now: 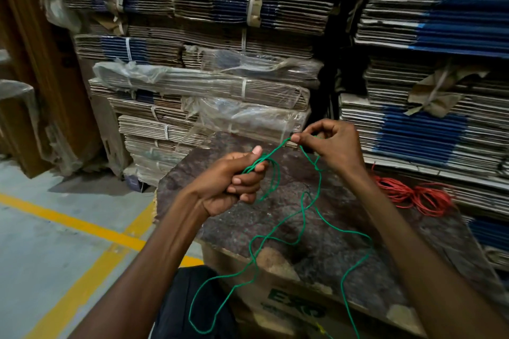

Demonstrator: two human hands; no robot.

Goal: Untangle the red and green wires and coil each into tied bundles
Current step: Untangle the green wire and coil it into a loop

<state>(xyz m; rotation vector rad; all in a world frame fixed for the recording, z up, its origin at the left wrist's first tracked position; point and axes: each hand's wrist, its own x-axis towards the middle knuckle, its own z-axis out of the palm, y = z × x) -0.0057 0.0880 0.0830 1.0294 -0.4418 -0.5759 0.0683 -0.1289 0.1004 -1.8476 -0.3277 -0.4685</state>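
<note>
My left hand (234, 181) grips a few gathered loops of the green wire (303, 212), thumb on top. A taut strand runs up and right to my right hand (330, 143), which pinches the wire between thumb and fingers. Below my hands the rest of the green wire hangs loose in tangled loops over the worn board (325, 253) and down past its front edge. A small knot sits in the strand just under my right hand. The red wire (416, 195) lies in a loose coiled heap at the right of the board, apart from both hands.
The board rests on a cardboard box (286, 297) with green print. Tall stacks of flattened, strapped cartons (209, 58) rise behind and to the right. Left is a concrete floor with yellow lines (91, 228). A wooden post (41, 69) stands far left.
</note>
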